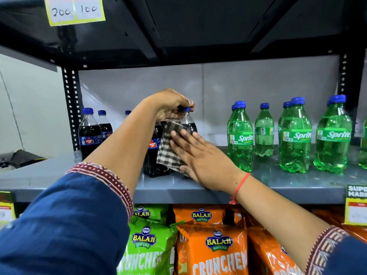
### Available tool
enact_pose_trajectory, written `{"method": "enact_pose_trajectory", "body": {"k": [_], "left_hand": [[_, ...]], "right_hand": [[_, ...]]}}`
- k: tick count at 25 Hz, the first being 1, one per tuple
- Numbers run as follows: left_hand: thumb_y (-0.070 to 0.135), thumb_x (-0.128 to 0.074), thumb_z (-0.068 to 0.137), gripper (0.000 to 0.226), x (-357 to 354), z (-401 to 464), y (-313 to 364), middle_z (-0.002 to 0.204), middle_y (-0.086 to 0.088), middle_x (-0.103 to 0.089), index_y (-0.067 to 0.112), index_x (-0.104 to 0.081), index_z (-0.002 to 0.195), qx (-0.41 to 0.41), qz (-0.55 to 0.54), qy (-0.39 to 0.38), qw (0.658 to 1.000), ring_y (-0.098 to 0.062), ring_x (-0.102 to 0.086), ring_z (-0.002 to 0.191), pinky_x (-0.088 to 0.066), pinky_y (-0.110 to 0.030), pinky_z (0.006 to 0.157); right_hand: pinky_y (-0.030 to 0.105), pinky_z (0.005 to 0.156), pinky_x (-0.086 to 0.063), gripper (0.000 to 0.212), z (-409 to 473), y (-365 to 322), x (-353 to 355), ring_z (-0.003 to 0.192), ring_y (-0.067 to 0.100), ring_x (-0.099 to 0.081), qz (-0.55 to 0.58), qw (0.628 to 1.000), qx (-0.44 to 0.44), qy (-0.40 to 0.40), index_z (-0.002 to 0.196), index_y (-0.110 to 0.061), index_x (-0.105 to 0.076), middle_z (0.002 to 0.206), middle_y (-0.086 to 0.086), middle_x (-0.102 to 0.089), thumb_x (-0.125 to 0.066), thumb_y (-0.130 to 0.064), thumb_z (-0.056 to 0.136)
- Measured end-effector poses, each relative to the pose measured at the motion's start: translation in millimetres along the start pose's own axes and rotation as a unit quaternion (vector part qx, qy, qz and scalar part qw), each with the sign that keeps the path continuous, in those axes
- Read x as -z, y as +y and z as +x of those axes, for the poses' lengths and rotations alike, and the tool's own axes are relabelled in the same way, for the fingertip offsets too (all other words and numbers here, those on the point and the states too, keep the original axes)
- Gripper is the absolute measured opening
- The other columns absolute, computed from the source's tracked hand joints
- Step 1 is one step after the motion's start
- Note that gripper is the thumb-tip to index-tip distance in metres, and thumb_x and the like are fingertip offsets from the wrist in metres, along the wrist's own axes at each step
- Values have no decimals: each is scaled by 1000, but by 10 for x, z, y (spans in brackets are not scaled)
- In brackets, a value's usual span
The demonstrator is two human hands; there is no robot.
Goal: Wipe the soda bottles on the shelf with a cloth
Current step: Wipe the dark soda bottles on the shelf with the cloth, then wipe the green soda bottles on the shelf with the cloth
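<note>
A dark cola bottle with a blue cap stands near the front of the grey shelf. My left hand grips its neck and cap from above. My right hand lies flat, fingers spread, pressing a brown-and-white checked cloth against the bottle's side. Two more cola bottles stand at the left, with another cap showing behind my arm. Several green Sprite bottles stand in a row at the right.
A black shelf board hangs close overhead, with perforated black uprights at both sides. Green and orange wafer bags fill the shelf below. Yellow price tags hang at the top left and along the shelf edge.
</note>
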State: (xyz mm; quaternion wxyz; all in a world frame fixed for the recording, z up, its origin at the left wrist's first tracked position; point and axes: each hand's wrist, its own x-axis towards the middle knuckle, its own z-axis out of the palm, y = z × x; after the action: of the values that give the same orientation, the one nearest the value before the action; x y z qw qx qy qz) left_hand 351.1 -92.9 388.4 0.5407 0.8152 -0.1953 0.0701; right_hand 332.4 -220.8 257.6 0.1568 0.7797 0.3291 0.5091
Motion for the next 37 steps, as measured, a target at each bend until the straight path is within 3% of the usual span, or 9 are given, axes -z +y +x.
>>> {"method": "enact_pose_trajectory", "body": {"k": [8, 12, 16, 21, 25, 28, 31, 34, 37], "left_hand": [[9, -55, 86, 10, -7, -6, 8, 85, -5, -66, 5, -63, 86, 6, 2, -1, 1000, -15, -60, 80, -51, -26, 79], [10, -55, 85, 11, -13, -8, 11, 84, -4, -67, 4, -64, 85, 2, 10, 5, 1000, -15, -60, 79, -50, -25, 80], [10, -54, 86, 9, -9, -15, 4, 85, -5, -66, 6, -63, 84, -1, 3, 1, 1000, -14, -59, 79, -50, -26, 79], [14, -58, 84, 10, 7, -24, 53, 87, -7, -65, 7, -64, 87, 3, 64, 5, 998, -17, -59, 80, -51, -27, 79], [24, -59, 83, 28, -177, -101, 261, 104, 2, -65, 5, -68, 102, -168, 131, 169, 962, -11, -57, 94, -42, -22, 84], [24, -58, 84, 29, -585, -140, 471, 115, 0, -66, 5, -68, 104, -248, 108, 95, 958, -6, -57, 100, -43, -21, 90], [25, -57, 85, 26, -967, 13, 448, 102, -5, -61, 5, -66, 100, -197, 114, -17, 974, -12, -53, 94, -43, -23, 84], [24, -63, 81, 21, -1140, 268, 352, 91, -7, -61, 4, -67, 85, -133, 66, 4, 989, -18, -56, 92, -46, -32, 97], [14, -65, 79, 11, -1168, 360, 338, 78, -11, -61, 7, -65, 70, -92, 2, 24, 995, -23, -58, 83, -53, -32, 83]], "right_hand": [[47, 104, -33, 59, -19, 68, 0, 131, 27, -39, -21, 1000, 20, -9, 133, -8, -45, 142, 11, -45, -35, -37, 83], [54, 98, -38, 64, 26, 89, 46, 138, 25, -9, 85, 995, -42, -31, 141, -12, -34, 152, 6, -28, -58, -30, 85], [47, 76, -57, 65, -128, -35, 48, 126, 37, -45, 107, 994, 1, -8, 126, -10, -55, 138, 6, -52, -74, -4, 64], [50, 74, -56, 55, -319, -10, 249, 118, 38, -51, 137, 990, 17, 6, 120, -10, -59, 134, 3, -56, -65, 9, 68], [49, 82, -53, 56, -566, 196, 460, 123, 36, -47, 94, 995, 13, 31, 127, -9, -52, 139, 4, -50, -66, 3, 74], [51, 88, -49, 62, -747, 426, 459, 132, 32, -38, 62, 998, -25, 10, 135, -10, -40, 147, 5, -40, -59, 1, 78], [54, 86, -50, 66, -869, 645, 365, 131, 34, -39, 48, 997, -63, -1, 135, -11, -38, 143, 10, -44, -62, 1, 74], [56, 86, -50, 68, -970, 728, 251, 126, 39, -44, 35, 998, -56, -17, 129, -13, -49, 137, 11, -51, -73, -3, 66], [56, 91, -44, 66, -961, 788, 269, 121, 36, -50, -48, 998, -5, -29, 122, -15, -59, 132, 7, -57, -82, -22, 61]]}}
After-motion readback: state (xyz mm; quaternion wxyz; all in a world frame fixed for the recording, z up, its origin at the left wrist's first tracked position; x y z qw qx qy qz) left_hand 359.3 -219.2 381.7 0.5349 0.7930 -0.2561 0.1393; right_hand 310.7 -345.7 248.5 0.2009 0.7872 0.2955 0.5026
